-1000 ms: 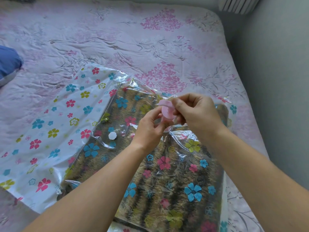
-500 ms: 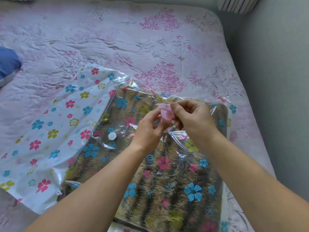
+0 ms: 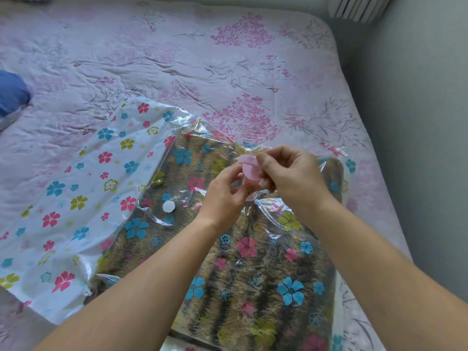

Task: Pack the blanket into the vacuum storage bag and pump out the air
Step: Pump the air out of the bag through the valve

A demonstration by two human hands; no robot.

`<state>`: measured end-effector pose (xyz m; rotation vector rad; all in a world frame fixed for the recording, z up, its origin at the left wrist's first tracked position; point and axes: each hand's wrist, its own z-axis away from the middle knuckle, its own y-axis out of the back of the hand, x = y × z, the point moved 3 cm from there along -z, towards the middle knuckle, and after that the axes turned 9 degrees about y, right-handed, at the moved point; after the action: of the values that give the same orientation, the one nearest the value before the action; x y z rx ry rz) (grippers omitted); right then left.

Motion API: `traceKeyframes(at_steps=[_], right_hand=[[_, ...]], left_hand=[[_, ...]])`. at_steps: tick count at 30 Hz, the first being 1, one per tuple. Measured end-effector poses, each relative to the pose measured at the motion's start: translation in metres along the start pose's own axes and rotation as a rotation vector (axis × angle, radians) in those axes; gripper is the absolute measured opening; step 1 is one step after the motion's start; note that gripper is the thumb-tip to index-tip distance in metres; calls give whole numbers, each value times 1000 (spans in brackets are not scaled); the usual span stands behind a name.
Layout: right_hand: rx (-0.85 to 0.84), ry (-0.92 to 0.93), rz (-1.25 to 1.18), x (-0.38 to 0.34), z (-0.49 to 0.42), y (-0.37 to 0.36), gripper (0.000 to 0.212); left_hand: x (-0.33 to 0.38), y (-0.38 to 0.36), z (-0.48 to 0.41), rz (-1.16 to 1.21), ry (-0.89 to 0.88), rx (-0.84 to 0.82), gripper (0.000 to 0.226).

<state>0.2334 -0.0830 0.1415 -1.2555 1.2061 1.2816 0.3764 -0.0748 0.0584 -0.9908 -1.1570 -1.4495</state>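
the blanket (image 3: 255, 279) is packed in the bag (image 3: 76, 198); the pink cap (image 3: 249, 173) is pinched by left hand (image 3: 222, 196) and right hand (image 3: 291, 178); air is seemingly not yet pumped out.

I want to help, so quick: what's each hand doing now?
Left hand: pinches the pink valve cap on the vacuum bag.
Right hand: pinches the same pink valve cap.

At the centre, the left hand (image 3: 225, 196) and the right hand (image 3: 291, 176) are pinching a pink cap (image 3: 249, 171), holding the clear film of the flowered bag (image 3: 76, 198) raised. The bag is lying on the bed (image 3: 177, 59), enclosing a brown blanket (image 3: 253, 274). A white disc (image 3: 169, 206) is sitting on the bag at eight o'clock from the hands. A blue cushion (image 3: 11, 95) is showing at nine o'clock.
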Motion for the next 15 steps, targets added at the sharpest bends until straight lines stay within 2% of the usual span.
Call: traceKeyframes(at_steps=[3, 5, 8, 10, 12, 15], right_hand=[[-15, -37, 16, 1, -3, 4, 15], [-38, 70, -42, -21, -5, 8, 16], [-76, 290, -248, -68, -8, 13, 15], [-86, 365, -373, -87, -10, 18, 13], [-69, 339, -403, -80, -11, 18, 14], [-11, 180, -158, -36, -6, 8, 16]], left_hand=[[0, 0, 1, 4, -3, -8, 32], [2, -1, 0, 30, -6, -15, 39], [0, -1, -1, 10, 0, -15, 44], [-2, -1, -3, -10, 8, -16, 45], [-1, -2, -3, -13, 9, -18, 44], [0, -3, -3, -9, -6, -1, 41]])
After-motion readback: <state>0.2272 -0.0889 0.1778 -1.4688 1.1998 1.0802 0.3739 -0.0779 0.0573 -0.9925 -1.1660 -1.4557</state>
